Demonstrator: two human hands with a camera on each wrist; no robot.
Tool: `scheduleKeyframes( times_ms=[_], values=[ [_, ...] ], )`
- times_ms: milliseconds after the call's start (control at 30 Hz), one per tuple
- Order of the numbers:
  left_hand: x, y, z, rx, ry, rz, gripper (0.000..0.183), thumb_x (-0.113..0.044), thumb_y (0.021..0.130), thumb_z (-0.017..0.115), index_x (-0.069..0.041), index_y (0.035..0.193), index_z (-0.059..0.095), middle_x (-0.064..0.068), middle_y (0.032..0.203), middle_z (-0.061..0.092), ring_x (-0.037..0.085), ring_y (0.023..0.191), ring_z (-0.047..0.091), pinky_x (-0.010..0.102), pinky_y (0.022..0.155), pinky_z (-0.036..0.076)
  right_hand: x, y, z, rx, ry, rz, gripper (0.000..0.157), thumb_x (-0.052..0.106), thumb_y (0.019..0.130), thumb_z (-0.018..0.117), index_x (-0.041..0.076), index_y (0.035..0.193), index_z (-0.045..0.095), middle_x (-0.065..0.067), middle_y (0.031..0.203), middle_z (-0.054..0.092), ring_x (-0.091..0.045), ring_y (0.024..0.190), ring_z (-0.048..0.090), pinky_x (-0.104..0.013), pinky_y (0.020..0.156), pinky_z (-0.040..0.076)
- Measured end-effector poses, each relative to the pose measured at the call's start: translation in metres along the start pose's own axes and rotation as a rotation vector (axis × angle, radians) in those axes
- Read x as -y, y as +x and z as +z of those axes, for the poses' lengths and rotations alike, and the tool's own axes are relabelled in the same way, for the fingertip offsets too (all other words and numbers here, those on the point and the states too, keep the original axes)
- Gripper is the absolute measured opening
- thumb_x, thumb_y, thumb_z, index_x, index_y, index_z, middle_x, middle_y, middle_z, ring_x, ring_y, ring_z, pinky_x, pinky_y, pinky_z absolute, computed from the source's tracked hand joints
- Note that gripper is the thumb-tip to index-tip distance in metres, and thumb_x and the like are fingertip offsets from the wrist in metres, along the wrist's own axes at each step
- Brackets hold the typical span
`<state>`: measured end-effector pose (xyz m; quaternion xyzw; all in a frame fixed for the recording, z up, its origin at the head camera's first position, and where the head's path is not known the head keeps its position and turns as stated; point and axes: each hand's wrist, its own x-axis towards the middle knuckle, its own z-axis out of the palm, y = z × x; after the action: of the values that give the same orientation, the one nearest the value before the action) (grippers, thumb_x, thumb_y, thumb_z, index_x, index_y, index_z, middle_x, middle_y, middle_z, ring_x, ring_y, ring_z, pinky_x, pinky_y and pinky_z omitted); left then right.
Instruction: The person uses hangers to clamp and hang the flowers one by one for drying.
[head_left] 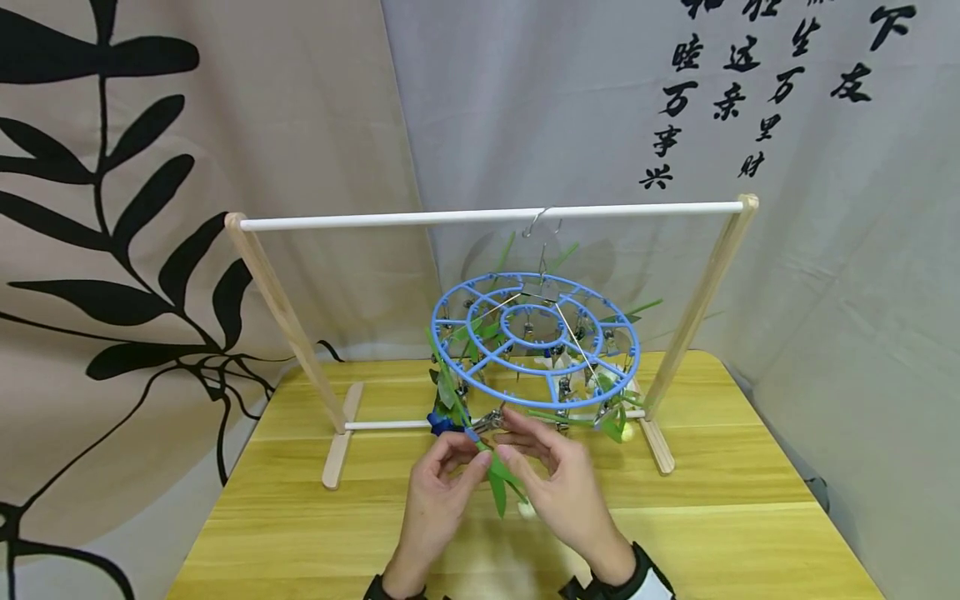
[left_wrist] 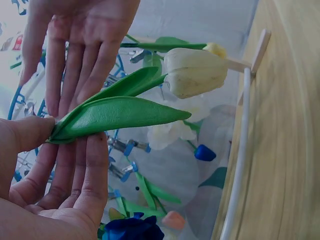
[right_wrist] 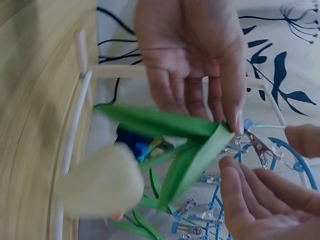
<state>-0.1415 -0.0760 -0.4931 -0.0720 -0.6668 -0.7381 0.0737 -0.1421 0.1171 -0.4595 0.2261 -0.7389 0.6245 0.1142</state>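
Observation:
An artificial white tulip (left_wrist: 195, 72) with green leaves (left_wrist: 125, 117) extends from my left hand (head_left: 447, 487), whose thumb and fingers pinch its stem at the leaf base. Beside that pinch, at the front of a round blue hanger (head_left: 540, 405), a metal clip with blue tips (right_wrist: 262, 145) meets the stem; whether its tips grip the stem I cannot tell. My right hand (head_left: 558, 475) is close to the clip, thumb apart from its loosely extended fingers. In the right wrist view the tulip's pale bloom looks blurred.
The hanger hooks over the white top rod (head_left: 375, 219) of a wooden rack on the table (head_left: 247, 533). Several clips and flowers hang from it, including a blue rose (left_wrist: 132, 229), a small blue bud (left_wrist: 205, 152) and a white flower (left_wrist: 165, 132). Curtains stand behind.

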Motion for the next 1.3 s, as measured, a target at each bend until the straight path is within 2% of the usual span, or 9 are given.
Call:
scheduleKeyframes(
  times_ms=[100, 200, 300, 400, 533, 633, 967, 1167, 1300],
  values=[
    [0.000, 0.003, -0.003, -0.014, 0.007, 0.011, 0.017, 0.003, 0.106, 0.081, 0.004, 0.121, 0.073, 0.014, 0.118, 0.076, 0.014, 0.105, 0.079, 0.031, 0.090, 0.073, -0.003, -0.005, -0.004, 0.039, -0.083, -0.056, 0.045, 0.011, 0.114, 0.077, 0.006, 0.158, 0.070, -0.013, 0.151, 0.080, -0.029, 0.126, 0.084, -0.036, 0.114, 0.067],
    [0.000, 0.006, -0.006, -0.028, 0.024, 0.024, 0.018, 0.000, 0.106, 0.083, 0.004, 0.122, 0.074, 0.014, 0.118, 0.077, 0.014, 0.105, 0.079, 0.028, 0.091, 0.072, -0.005, -0.011, -0.009, 0.063, -0.174, -0.122, 0.040, 0.013, 0.114, 0.078, 0.010, 0.154, 0.074, -0.007, 0.149, 0.081, -0.027, 0.126, 0.084, -0.039, 0.111, 0.068],
    [0.001, 0.010, -0.011, -0.048, 0.054, 0.017, 0.019, -0.003, 0.107, 0.083, 0.002, 0.123, 0.076, 0.017, 0.122, 0.079, 0.014, 0.107, 0.079, 0.025, 0.094, 0.070, -0.008, -0.017, -0.016, 0.063, -0.228, -0.231, 0.034, 0.006, 0.111, 0.079, 0.013, 0.144, 0.079, -0.004, 0.137, 0.086, -0.021, 0.116, 0.085, -0.035, 0.103, 0.070],
    [0.001, 0.013, -0.017, -0.065, 0.073, 0.010, 0.020, -0.003, 0.107, 0.083, 0.001, 0.126, 0.076, 0.019, 0.126, 0.079, 0.013, 0.109, 0.078, 0.022, 0.096, 0.067, -0.016, -0.023, -0.025, 0.063, -0.239, -0.336, 0.035, -0.003, 0.106, 0.081, 0.015, 0.137, 0.082, -0.002, 0.124, 0.088, -0.018, 0.107, 0.085, -0.027, 0.097, 0.069],
    [0.000, 0.018, -0.022, -0.082, 0.077, 0.005, 0.022, -0.002, 0.108, 0.082, 0.001, 0.129, 0.076, 0.021, 0.128, 0.078, 0.013, 0.110, 0.077, 0.021, 0.097, 0.066, -0.029, -0.028, -0.039, 0.054, -0.281, -0.402, 0.041, -0.010, 0.101, 0.082, 0.016, 0.133, 0.083, -0.001, 0.118, 0.088, -0.016, 0.103, 0.086, -0.020, 0.097, 0.067],
    [-0.001, 0.020, -0.023, -0.088, 0.079, -0.009, 0.023, -0.003, 0.108, 0.081, 0.000, 0.130, 0.076, 0.021, 0.129, 0.077, 0.014, 0.111, 0.077, 0.020, 0.097, 0.066, -0.039, -0.032, -0.054, 0.043, -0.340, -0.398, 0.040, -0.007, 0.102, 0.083, 0.018, 0.132, 0.083, 0.001, 0.119, 0.088, -0.015, 0.102, 0.085, -0.017, 0.097, 0.066],
    [0.000, 0.024, -0.018, -0.006, 0.089, -0.015, 0.025, -0.005, 0.109, 0.081, 0.004, 0.131, 0.074, 0.021, 0.128, 0.079, 0.013, 0.107, 0.077, 0.021, 0.093, 0.066, -0.069, -0.046, -0.110, -0.064, -0.564, -0.284, 0.039, -0.008, 0.098, 0.087, 0.020, 0.124, 0.085, 0.004, 0.113, 0.088, -0.006, 0.099, 0.080, -0.015, 0.092, 0.063],
    [0.001, 0.026, -0.016, 0.003, 0.113, -0.008, 0.021, -0.007, 0.109, 0.082, -0.001, 0.128, 0.076, 0.017, 0.125, 0.079, 0.013, 0.108, 0.077, 0.021, 0.094, 0.065, -0.075, -0.049, -0.126, -0.137, -0.630, -0.249, 0.038, -0.009, 0.095, 0.089, 0.019, 0.120, 0.086, 0.008, 0.113, 0.087, -0.006, 0.097, 0.080, -0.010, 0.092, 0.060],
    [0.000, 0.027, -0.016, 0.014, 0.107, -0.005, 0.020, -0.007, 0.108, 0.083, -0.004, 0.128, 0.077, 0.016, 0.127, 0.079, 0.013, 0.109, 0.077, 0.021, 0.096, 0.065, -0.077, -0.049, -0.131, -0.150, -0.644, -0.243, 0.036, -0.008, 0.096, 0.089, 0.018, 0.120, 0.086, 0.006, 0.113, 0.087, -0.006, 0.097, 0.080, -0.009, 0.092, 0.060]
  ],
)
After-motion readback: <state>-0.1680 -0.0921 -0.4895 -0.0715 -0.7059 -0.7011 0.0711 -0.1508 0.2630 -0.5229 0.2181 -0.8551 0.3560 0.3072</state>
